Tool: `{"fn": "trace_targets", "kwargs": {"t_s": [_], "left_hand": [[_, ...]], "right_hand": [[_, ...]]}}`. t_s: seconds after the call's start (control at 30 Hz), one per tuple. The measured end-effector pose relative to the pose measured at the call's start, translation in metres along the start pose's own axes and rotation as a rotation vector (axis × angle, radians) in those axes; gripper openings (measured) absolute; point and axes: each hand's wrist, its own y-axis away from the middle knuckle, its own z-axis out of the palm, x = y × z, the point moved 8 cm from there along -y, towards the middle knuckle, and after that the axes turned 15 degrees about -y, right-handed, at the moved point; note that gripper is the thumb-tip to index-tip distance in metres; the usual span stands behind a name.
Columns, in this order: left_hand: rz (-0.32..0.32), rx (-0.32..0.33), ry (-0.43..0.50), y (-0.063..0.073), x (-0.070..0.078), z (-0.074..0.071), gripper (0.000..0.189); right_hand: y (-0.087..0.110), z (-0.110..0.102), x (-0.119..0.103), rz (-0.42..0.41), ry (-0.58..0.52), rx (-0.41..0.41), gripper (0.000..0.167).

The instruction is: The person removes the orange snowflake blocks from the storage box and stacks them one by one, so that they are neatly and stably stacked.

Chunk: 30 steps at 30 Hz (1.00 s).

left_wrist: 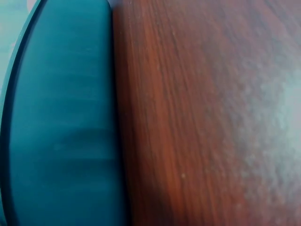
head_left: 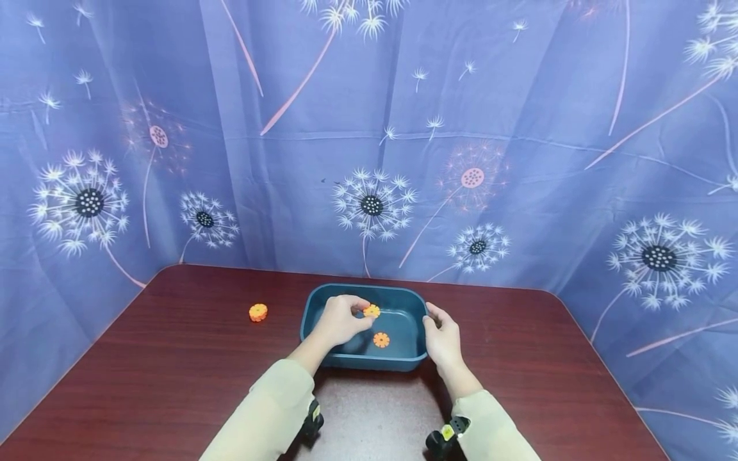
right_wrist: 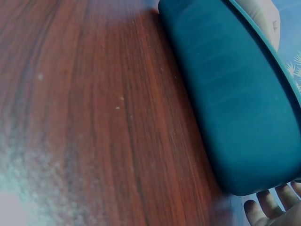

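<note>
A dark teal plastic basin (head_left: 369, 363) stands on the table. My left hand (head_left: 341, 320) reaches over it and pinches an orange notched disc (head_left: 371, 311) between thumb and fingers. Another orange notched disc lies on the basin floor (head_left: 398, 326), nearer to me. At the basin's right end, my right hand (head_left: 442, 336) grips the rim, and its fingers (right_wrist: 269, 204) show outside the wall in the right wrist view. The left wrist view shows only the basin's outer side (left_wrist: 66, 113) and table, not the left hand.
Left of the basin, a small stack of orange notched discs (head_left: 258, 312) sits on the reddish-brown wooden table (head_left: 173, 371). A blue curtain with dandelion prints (head_left: 277, 192) hangs behind the table and along both sides.
</note>
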Motion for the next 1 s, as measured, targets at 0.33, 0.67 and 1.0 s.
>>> {"fn": "trace_targets", "kwargs": {"t_s": [0.33, 0.67, 1.0], "left_hand": [[0.044, 0.025, -0.023, 0.007, -0.001, -0.012, 0.039], [-0.012, 0.083, -0.046, 0.01, -0.017, -0.032, 0.044], [-0.02, 0.187, -0.092, 0.019, -0.034, -0.057, 0.044]], "right_hand": [[-0.001, -0.002, 0.002, -0.006, 0.007, -0.001, 0.042], [-0.002, -0.002, 0.002, -0.002, -0.001, -0.002, 0.042], [-0.003, 0.0, 0.002, -0.008, -0.003, 0.0, 0.042]]}}
